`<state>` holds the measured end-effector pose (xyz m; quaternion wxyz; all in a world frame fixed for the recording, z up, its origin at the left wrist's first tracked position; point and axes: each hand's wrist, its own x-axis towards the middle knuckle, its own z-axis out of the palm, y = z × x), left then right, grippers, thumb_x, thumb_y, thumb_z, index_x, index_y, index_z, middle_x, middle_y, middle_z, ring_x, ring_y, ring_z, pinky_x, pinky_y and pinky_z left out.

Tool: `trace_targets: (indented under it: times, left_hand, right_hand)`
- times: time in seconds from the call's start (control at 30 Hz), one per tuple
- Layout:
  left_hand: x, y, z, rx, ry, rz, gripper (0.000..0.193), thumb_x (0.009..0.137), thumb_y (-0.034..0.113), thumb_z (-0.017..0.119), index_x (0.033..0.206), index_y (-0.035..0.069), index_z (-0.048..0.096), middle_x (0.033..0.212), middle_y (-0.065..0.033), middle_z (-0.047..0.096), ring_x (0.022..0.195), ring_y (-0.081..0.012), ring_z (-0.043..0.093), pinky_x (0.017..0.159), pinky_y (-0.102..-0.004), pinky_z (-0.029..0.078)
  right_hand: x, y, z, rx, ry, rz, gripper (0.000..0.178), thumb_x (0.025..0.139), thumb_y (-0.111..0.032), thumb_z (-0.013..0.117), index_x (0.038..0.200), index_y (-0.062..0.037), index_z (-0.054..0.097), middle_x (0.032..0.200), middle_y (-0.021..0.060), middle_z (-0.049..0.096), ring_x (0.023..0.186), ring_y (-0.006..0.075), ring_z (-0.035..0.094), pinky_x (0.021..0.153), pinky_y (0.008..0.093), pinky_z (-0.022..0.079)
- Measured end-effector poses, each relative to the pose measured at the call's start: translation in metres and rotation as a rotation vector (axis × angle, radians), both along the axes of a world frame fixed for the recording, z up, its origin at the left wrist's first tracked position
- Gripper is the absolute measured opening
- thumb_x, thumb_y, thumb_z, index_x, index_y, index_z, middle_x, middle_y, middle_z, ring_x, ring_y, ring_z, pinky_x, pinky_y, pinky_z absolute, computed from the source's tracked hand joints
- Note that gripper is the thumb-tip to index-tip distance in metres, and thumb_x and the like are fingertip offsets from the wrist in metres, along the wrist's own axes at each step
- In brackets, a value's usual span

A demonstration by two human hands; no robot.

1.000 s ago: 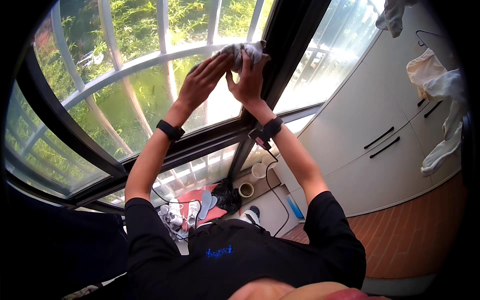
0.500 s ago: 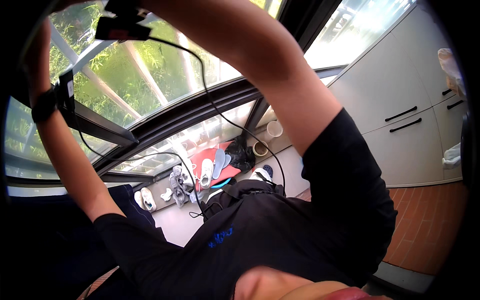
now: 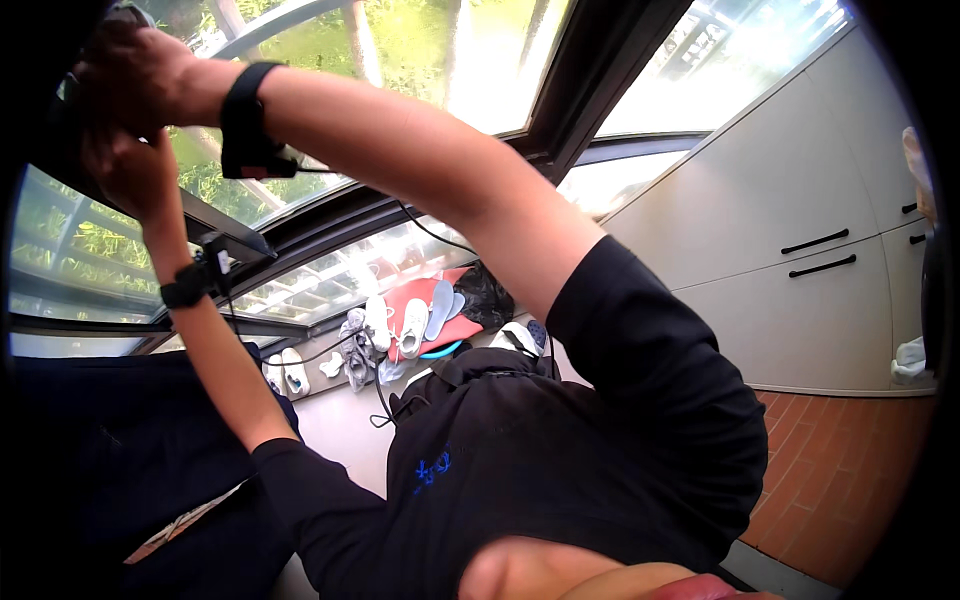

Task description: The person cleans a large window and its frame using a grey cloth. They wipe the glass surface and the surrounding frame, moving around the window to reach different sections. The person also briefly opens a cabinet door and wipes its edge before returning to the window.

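Note:
Both arms reach up to the far left, where the hands meet beside a dark window frame [image 3: 225, 232]. My right hand [image 3: 150, 75] is uppermost, its fingers curled around something dark that fades into the black rim. Just beneath it, my left hand [image 3: 135, 172] is closed too, thumb upward and close to the right hand. What the fingers grip is too dark to make out. A black strap with a small box [image 3: 250, 120] circles the right wrist, and another black strap [image 3: 187, 287] the left. Dark navy clothing [image 3: 110, 430] lies or hangs below my left forearm.
Glass panes [image 3: 400, 50] show greenery. Below stand white shoes [image 3: 410, 328], grey-blue insoles [image 3: 438, 308] on a red sheet, a black plastic bag [image 3: 487, 295] and grey cloth [image 3: 357, 355]. Pale cabinets [image 3: 740, 270] with black handles rise at right above a brick-patterned floor [image 3: 830, 470]. A cable [image 3: 435, 238] trails from the wrist.
My right forearm has swung down and left, bringing its hand into view. My left hand has moved right, nearer the right one. The view has shifted slightly.

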<state>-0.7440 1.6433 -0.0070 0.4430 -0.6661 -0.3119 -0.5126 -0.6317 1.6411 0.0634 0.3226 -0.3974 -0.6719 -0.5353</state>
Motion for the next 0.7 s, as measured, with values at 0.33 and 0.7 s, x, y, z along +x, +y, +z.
trace_targets:
  times: [0.33, 0.7]
  left_hand:
    - [0.047, -0.096, -0.255, -0.824, -0.042, -0.340, 0.081, 0.076, 0.016, 0.076, 0.148, -0.002, 0.042, 0.158, -0.0288, 0.032, 0.148, -0.0442, 0.029, 0.121, -0.0493, 0.028]
    - [0.245, -0.153, -0.208, -0.751, 0.069, -0.845, 0.075, 0.081, 0.028, 0.071, 0.147, 0.000, 0.048, 0.163, -0.0251, 0.028, 0.153, -0.0403, 0.022, 0.125, -0.0477, 0.023]
  right_hand:
    - [0.064, -0.089, -0.266, -0.467, -0.201, -0.135, 0.067, 0.084, -0.036, 0.063, 0.148, -0.0177, 0.051, 0.163, 0.0077, 0.032, 0.152, 0.0338, 0.024, 0.128, 0.0513, 0.011]
    - [0.272, -0.215, -0.233, -0.438, 0.252, -0.207, 0.057, 0.082, -0.013, 0.062, 0.139, -0.0112, 0.058, 0.146, 0.0256, 0.044, 0.145, 0.0442, 0.033, 0.120, 0.0506, 0.030]
